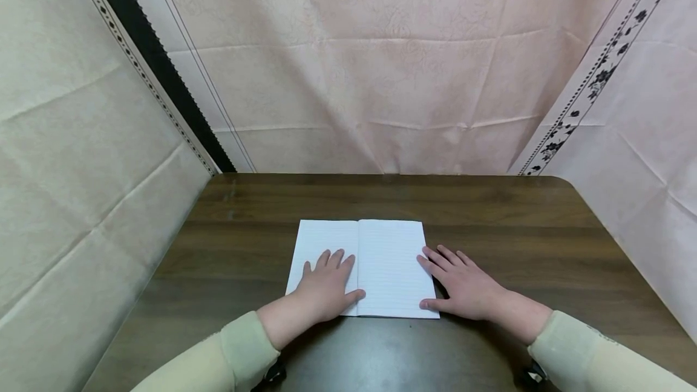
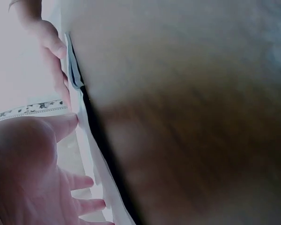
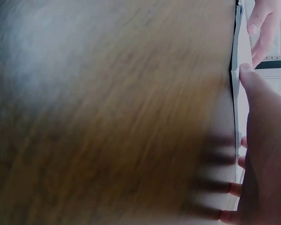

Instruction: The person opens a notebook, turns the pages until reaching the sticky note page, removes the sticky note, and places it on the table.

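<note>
At my far left a pale hanging cloth (image 1: 81, 168) runs out of the frame, next to a dark strip (image 1: 163, 62) cut off at the top. My left sleeve (image 1: 234, 349) is cropped below, and a small black thing (image 1: 276, 372) peeks from under its cuff, too hidden to make out. My left hand (image 1: 322, 290) lies with fingers spread wide on the left page, covering part of its lower half; my thumb reaches the centre crease. The notebook (image 1: 394, 268), unfolded to two pages, sits on the brown table (image 1: 245, 247) in front of me, between my hands; the ruling is faint, and the wrist views give it only edge-on. My right hand (image 1: 469, 288), fingers also spread, has its fingertips and thumb on the right page's outer edge, hiding some of that margin; how firmly they press, I cannot tell. My right sleeve (image 1: 582, 349) is cut off too, and beyond it a floral border (image 1: 599, 77) leaves the frame at the top
</note>
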The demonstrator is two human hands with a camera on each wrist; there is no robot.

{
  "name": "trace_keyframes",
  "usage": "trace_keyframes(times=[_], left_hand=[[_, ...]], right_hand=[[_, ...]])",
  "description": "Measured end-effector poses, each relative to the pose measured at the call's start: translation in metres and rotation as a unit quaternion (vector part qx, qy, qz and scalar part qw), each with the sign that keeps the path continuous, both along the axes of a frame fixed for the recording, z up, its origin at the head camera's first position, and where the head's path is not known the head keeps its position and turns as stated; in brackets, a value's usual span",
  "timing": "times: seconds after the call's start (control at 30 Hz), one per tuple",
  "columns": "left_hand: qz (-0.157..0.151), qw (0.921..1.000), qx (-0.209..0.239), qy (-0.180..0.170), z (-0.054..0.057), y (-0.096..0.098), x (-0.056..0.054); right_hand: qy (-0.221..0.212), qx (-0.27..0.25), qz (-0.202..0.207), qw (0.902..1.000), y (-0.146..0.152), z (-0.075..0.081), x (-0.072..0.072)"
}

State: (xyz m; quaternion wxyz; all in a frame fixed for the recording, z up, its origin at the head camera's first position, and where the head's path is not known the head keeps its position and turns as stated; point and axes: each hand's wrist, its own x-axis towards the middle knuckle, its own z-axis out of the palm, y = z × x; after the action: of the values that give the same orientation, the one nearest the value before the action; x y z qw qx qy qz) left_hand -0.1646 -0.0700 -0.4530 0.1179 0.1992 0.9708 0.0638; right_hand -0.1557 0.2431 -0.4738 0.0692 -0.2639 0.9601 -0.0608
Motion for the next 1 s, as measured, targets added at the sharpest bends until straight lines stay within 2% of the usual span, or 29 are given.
trace_keyframes(times=[0.3, 1.0], left_hand=[[0.011, 0.9999, -0.009, -0.008, -0.0018, 0.0001, 0.0004], [0.005, 0.9999, -0.011, -0.004, -0.0032, 0.0002, 0.0008]], right_hand=[[0.004, 0.004, 0.007, 1.0, 0.001, -0.0002, -0.0006], [0.009, -0.007, 0.0, 0.9999, 0.0011, -0.0019, -0.0007]])
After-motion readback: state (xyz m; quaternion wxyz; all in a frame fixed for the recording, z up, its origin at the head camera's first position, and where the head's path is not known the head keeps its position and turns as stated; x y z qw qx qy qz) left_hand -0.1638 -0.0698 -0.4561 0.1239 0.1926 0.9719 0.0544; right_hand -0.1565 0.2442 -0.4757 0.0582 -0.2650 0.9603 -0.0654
